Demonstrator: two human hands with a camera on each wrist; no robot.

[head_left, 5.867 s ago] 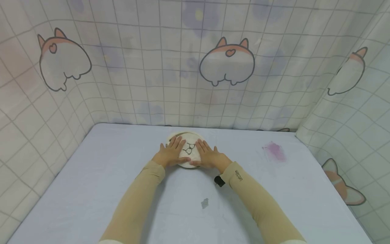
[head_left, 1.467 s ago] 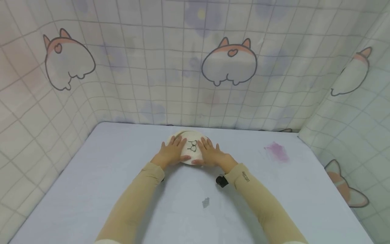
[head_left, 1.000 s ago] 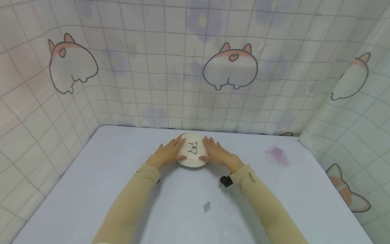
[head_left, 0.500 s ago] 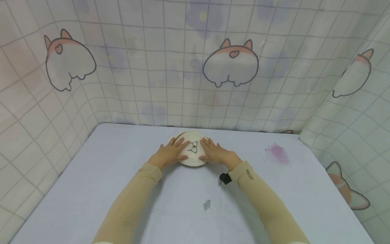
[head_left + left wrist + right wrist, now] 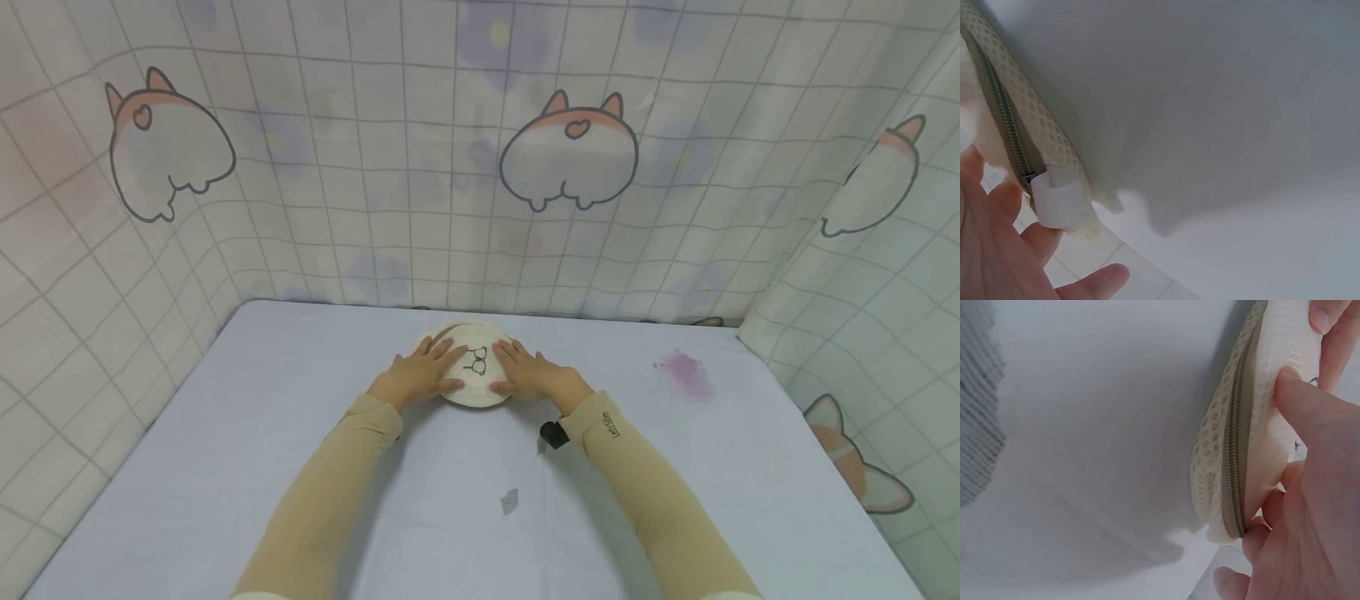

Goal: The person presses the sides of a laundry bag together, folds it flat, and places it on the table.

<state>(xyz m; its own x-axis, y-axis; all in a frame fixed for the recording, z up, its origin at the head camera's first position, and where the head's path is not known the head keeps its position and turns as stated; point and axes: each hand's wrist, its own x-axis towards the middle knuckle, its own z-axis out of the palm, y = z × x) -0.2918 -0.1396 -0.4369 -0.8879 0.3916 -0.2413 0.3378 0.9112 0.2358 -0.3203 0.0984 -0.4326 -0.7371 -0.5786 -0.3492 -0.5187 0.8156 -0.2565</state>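
A round, cream mesh laundry bag (image 5: 478, 390) with a line drawing of a bra lies flat near the table's far edge. My left hand (image 5: 414, 377) rests on its left side, fingers spread and fairly straight. On the opposite side lies my right hand (image 5: 536, 377), its fingertips and thumb touching the top. The left wrist view shows the zip (image 5: 1009, 125) along the bag's edge, ending at a white fabric tab (image 5: 1060, 199) by the fingers. In the right wrist view the zip (image 5: 1233, 444) runs along the rim, with the thumb on the cover.
The white tabletop (image 5: 420, 517) has a grey patch (image 5: 510, 501) in front of the bag and a pink stain (image 5: 684, 375) at the right. A checked cloth (image 5: 360, 167) with corgi prints stands close behind and at both sides. A black piece (image 5: 554, 434) sits under the right wrist.
Since the earliest frame the bag has turned, so its drawing has swung from slanted to nearly vertical, and it has shifted slightly right. Over the last half second, hands and bag have hardly moved.
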